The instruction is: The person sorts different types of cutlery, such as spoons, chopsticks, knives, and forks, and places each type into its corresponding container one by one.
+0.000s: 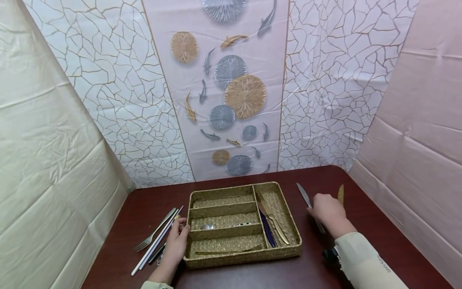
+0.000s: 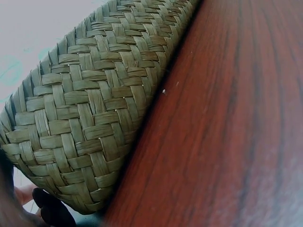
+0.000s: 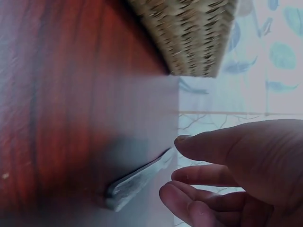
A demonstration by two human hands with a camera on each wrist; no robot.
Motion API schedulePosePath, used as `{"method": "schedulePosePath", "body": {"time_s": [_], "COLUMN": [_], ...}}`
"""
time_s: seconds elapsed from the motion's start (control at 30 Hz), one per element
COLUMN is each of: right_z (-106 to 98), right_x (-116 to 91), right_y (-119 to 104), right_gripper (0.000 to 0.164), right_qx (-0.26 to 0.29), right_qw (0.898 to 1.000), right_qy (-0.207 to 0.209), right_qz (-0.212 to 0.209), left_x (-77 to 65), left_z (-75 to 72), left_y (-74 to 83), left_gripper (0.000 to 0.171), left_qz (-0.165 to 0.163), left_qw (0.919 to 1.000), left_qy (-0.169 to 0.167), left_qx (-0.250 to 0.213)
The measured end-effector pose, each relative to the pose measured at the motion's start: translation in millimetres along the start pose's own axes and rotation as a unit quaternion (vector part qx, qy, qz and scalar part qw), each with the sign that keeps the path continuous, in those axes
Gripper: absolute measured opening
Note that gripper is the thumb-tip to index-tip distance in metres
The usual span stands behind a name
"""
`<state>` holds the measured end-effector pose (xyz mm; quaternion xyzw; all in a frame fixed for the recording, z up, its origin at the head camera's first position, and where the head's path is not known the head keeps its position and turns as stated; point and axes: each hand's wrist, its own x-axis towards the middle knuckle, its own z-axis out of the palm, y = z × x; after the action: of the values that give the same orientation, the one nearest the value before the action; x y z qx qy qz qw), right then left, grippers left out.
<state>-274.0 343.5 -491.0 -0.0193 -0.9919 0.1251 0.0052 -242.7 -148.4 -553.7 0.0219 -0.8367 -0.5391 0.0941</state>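
A woven tray (image 1: 231, 263) with dividers sits mid-table. At its left wall is my left hand (image 1: 175, 243), thumb and fingertips right at the rim; the left wrist view shows mostly the tray's woven side (image 2: 90, 104). My right hand (image 1: 328, 212) is over a silver table knife (image 1: 304, 194) right of the tray. In the right wrist view, the thumb (image 3: 203, 146) stands apart from loosely bent fingers, with the knife (image 3: 137, 184) just past their tips. Beyond that hand shows a gold knife (image 1: 341, 194), its lower part hidden.
Left of the tray lie a silver fork (image 1: 145, 242), chopsticks (image 1: 153, 245) and darker cutlery partly behind the left hand. Inside the tray are a gold fork (image 1: 227, 252), a spoon (image 1: 207, 226) and, in the right compartment, gold and purple-handled cutlery (image 1: 268, 230). Patterned cloth (image 1: 238, 132) hangs behind the table.
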Motion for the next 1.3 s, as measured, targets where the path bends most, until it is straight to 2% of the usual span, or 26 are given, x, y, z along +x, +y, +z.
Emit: {"method": "schedulePosePath", "body": {"time_s": [0.27,0.5,0.83,1.13,1.3], "right_z": [6.6,10.9,14.1,17.3,18.8], "right_x": [-0.4,-1.4,-2.6,-8.2,-9.1], "right_y": [9.6,8.7,10.4,9.6,9.6], "right_gripper": [0.030,0.030,0.020,0.029,0.031], "right_qx": [-0.012,-0.018,-0.011,0.007,0.012], "right_qw": [1.000,1.000,1.000,0.999,0.999], "right_qy": [-0.011,-0.002,-0.008,-0.038,-0.032], "right_qz": [-0.006,-0.010,-0.003,0.009,0.008], "left_x": [-0.4,-0.8,0.3,-0.6,-0.9], "left_z": [-1.2,-2.0,-0.5,-0.2,0.8], "left_y": [2.0,2.1,-0.3,-0.5,-0.9], "left_gripper": [0.029,0.028,0.027,0.028,0.028], "left_qz": [-0.003,-0.005,0.003,-0.002,0.003], "left_qw": [1.0000,0.9999,1.0000,1.0000,1.0000], "left_qy": [-0.003,-0.009,-0.005,-0.006,0.000], "left_qx": [0.001,-0.002,-0.005,-0.006,-0.003]}}
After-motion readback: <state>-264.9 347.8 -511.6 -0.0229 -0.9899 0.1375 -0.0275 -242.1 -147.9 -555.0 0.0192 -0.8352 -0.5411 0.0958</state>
